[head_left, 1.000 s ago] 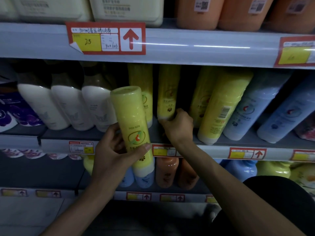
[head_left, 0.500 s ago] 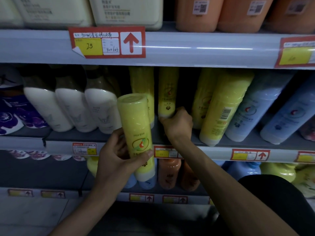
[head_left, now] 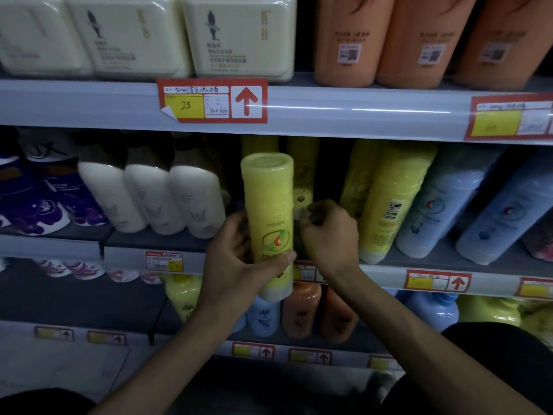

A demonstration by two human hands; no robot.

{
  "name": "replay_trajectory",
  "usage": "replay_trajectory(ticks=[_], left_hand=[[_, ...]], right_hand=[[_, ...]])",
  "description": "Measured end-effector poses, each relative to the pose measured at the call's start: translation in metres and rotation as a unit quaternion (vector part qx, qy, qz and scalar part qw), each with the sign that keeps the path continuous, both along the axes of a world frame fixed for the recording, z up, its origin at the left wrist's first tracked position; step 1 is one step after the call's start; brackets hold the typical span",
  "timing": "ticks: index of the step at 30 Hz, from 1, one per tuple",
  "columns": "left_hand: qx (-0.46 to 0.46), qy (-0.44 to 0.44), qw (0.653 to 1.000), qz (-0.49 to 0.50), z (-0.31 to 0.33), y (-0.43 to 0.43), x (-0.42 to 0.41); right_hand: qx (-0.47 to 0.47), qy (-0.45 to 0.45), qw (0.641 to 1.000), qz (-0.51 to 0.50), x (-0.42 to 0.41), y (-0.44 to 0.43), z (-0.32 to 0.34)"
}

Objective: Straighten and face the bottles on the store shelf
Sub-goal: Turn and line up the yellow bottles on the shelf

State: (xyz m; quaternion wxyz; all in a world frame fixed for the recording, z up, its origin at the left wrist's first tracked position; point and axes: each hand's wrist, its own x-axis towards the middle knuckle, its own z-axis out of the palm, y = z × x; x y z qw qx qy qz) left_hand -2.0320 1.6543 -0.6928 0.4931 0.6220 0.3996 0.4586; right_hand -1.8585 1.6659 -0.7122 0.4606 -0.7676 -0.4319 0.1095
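Left hand (head_left: 236, 265) gripped a tall yellow plastic bottle (head_left: 269, 211), held upright with its label outward, just off the front edge of the grey middle shelf (head_left: 449, 259). Right hand (head_left: 329, 238) reached onto that shelf, fingers curled round the foot of a second yellow plastic bottle (head_left: 302, 175) behind. White bottles (head_left: 149, 199) leaned towards the shelf's left end, pale blue bottles (head_left: 443, 211) towards its right.

A shop: stocked shelves (head_left: 359, 115) with red price tags (head_left: 212, 100).
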Motion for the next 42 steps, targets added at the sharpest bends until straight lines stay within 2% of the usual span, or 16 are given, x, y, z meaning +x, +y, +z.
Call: replay_trajectory(ticks=[3,9,14,27,37,42], left_hand=[[0.006,-0.005,1.0,-0.003,0.003,-0.005,0.007],[0.039,-0.009,0.999,-0.009,0.009,-0.002,0.022],[0.053,-0.005,0.998,-0.031,0.015,0.012,0.031],[0.034,-0.036,0.997,-0.053,0.006,0.027,0.058],[0.089,0.045,0.995,0.005,-0.006,0.028,0.056],[0.045,0.102,0.994,0.016,-0.016,0.024,0.048]], right_hand=[[0.006,-0.014,0.999,0.043,0.002,-0.023,0.009],[-0.018,-0.099,0.979,0.177,0.01,-0.056,0.018],[-0.004,-0.051,0.964,0.26,0.014,-0.062,0.019],[0.052,-0.023,0.982,0.181,0.023,-0.038,0.001],[0.039,-0.051,0.989,0.134,0.017,-0.026,0.003],[0.017,-0.087,0.991,0.103,0.021,-0.013,0.002]])
